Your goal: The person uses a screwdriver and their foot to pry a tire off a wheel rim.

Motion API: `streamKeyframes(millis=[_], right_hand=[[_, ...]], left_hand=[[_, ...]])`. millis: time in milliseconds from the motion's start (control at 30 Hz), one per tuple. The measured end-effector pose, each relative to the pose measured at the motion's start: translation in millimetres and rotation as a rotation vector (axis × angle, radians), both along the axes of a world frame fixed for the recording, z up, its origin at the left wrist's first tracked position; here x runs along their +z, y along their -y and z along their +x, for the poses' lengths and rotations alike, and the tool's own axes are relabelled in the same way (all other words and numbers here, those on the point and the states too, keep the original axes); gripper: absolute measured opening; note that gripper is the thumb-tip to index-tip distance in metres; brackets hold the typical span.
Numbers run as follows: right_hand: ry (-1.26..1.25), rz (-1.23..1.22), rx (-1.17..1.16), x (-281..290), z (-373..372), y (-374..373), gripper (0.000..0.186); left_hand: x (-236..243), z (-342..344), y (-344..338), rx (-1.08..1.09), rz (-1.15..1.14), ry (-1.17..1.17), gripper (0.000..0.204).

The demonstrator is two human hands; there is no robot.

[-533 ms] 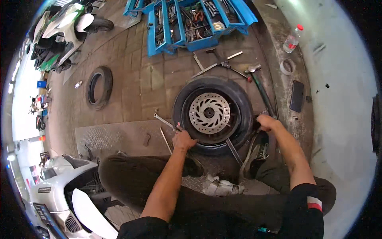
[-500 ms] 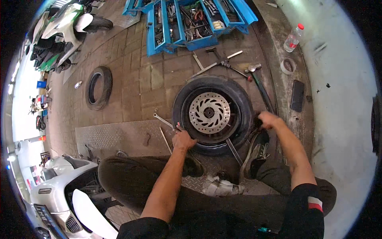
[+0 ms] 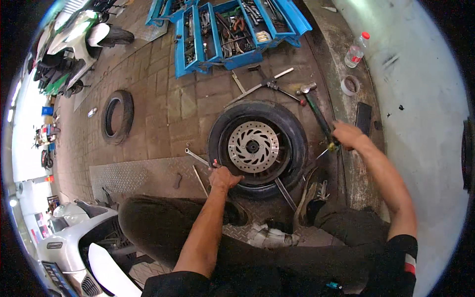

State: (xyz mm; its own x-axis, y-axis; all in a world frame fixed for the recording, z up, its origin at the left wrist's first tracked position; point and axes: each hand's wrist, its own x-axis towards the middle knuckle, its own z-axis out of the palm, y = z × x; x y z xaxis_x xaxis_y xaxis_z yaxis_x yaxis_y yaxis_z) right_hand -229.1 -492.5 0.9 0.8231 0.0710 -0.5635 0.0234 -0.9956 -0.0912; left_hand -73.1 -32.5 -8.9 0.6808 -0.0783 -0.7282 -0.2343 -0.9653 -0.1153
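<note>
At the top centre, a blue cantilever toolbox [image 3: 242, 60] stands open, its trays full of hand tools. At the upper right are a clear bottle [image 3: 354, 54] with a red cap, a roll of tape [image 3: 343, 88] below it, and a dark phone [image 3: 364, 115] lower still, all beside a pale wall [image 3: 420, 128]. A green and white motorcycle [image 3: 74, 42] fills the upper left. Left of centre, a loose tyre [image 3: 127, 117] lies near a small silvery object [image 3: 92, 112]. A silver scooter [image 3: 71, 241] occupies the lower left, with a tread-patterned metal plate [image 3: 133, 174] above and to its right.
</note>
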Motion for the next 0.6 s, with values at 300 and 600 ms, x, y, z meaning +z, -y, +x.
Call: streamKeyframes(millis=[300, 600], right_hand=[[-0.164, -0.066, 0.124, 213, 46, -75, 0.038], [-0.048, 0.188, 0.035, 131, 31, -203, 0.054]], left_hand=[[-25, 17, -66, 0.073, -0.079, -0.029, 0.126], [-81, -37, -60, 0.578, -0.620, 0.184, 0.115]])
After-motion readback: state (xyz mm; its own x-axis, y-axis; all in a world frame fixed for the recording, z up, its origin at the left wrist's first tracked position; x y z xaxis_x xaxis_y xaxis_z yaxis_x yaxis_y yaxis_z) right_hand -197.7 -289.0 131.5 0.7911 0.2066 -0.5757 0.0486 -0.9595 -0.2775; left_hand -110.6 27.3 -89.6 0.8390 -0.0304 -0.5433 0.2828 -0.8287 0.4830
